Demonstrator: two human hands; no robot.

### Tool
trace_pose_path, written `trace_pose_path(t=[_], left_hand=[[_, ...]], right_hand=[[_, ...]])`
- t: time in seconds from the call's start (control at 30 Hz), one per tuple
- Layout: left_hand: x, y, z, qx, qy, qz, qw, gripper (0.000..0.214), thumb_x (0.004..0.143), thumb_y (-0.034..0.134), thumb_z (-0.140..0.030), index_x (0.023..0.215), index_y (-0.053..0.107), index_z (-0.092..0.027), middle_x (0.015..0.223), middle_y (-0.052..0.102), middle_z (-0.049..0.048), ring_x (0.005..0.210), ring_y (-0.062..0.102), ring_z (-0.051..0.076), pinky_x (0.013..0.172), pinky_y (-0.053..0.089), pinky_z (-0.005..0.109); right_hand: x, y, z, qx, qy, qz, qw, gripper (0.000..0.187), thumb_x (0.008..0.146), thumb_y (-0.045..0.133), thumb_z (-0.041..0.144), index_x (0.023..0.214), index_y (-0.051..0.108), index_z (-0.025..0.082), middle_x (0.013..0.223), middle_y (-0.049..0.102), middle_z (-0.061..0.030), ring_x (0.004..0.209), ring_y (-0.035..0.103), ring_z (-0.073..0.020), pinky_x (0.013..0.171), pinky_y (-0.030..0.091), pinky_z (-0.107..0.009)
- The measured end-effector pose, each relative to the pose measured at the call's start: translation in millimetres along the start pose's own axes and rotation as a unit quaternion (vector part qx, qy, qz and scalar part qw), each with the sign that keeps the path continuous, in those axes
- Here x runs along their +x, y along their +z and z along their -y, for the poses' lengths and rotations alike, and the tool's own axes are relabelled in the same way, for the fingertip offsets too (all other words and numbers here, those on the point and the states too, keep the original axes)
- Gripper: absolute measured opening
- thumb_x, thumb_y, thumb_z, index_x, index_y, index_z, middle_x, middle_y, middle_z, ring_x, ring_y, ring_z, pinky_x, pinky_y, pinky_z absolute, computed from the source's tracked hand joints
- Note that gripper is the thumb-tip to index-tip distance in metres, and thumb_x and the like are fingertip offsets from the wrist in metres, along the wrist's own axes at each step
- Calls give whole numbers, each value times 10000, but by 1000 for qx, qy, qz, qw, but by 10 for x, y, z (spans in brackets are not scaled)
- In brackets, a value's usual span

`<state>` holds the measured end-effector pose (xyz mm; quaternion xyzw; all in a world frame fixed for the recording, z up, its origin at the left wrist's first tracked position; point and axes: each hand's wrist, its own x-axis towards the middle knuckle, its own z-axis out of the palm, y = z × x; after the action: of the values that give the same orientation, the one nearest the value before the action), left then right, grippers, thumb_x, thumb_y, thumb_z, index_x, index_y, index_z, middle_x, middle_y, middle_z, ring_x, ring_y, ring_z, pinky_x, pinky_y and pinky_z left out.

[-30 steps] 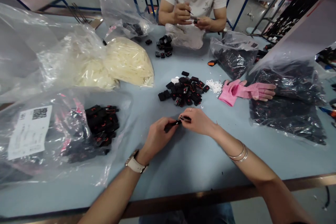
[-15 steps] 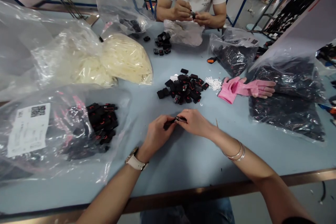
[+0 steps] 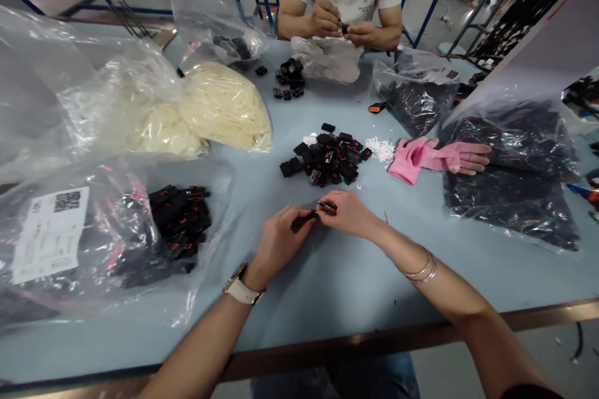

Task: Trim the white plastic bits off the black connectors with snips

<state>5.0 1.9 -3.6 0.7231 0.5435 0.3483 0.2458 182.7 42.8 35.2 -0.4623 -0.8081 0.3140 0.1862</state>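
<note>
My left hand [image 3: 284, 235] pinches a small black plastic connector housing [image 3: 303, 221] between thumb and fingers. Close against it, my right hand [image 3: 345, 214] is closed on a slim dark piece with a shiny edge [image 3: 328, 206], whose kind I cannot make out. The fingertips of both hands nearly meet above the table, and partly cover what they hold. Just beyond them lies a pile of black connector housings [image 3: 330, 159], some with orange-red inserts. Small white pieces [image 3: 381, 149] are heaped to the right of the pile.
Pink gloves [image 3: 412, 159] lie at right, beside bags of black parts [image 3: 510, 199]. On the left are an open bag of black housings [image 3: 182, 218] and a bag of cream-coloured pieces [image 3: 229, 106]. Across the table [image 3: 253, 187], a co-worker's hands [image 3: 344, 25] hold a small dark part.
My right hand has drawn slightly apart from the left, and the slim dark piece in it has shifted right. My left hand stays almost in place with the connector housing.
</note>
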Motion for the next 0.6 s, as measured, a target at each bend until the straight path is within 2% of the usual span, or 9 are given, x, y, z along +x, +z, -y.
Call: trace_pose_path(t=[0.23,0.43,0.6], left_hand=[[8,2,5,-13,7,-6,1000,91,826,594,-272,824,656,-205,787,704,26,684,651,163,653,540,282],[10,-8,-5,-12,2,2,1000,93,819,592,-272,819,655,-203,790,710,30,679,648,162,662,541,286],[18,-15,-10,7,-10,8,1000,95,804,578,-222,826,668,-201,782,712,28,682,644,159,656,524,275]], right_hand=[[9,-11,-23,-36,-42,16,998,108,794,576,112,721,652,135,693,605,-19,663,509,-117,651,357,-235],[-18,33,-38,-71,-61,35,995,164,811,561,76,898,692,124,844,665,-70,778,587,-154,734,416,-257],[-56,51,-61,-106,-93,50,989,174,862,553,100,968,684,144,934,660,-86,824,607,-166,758,443,-275]])
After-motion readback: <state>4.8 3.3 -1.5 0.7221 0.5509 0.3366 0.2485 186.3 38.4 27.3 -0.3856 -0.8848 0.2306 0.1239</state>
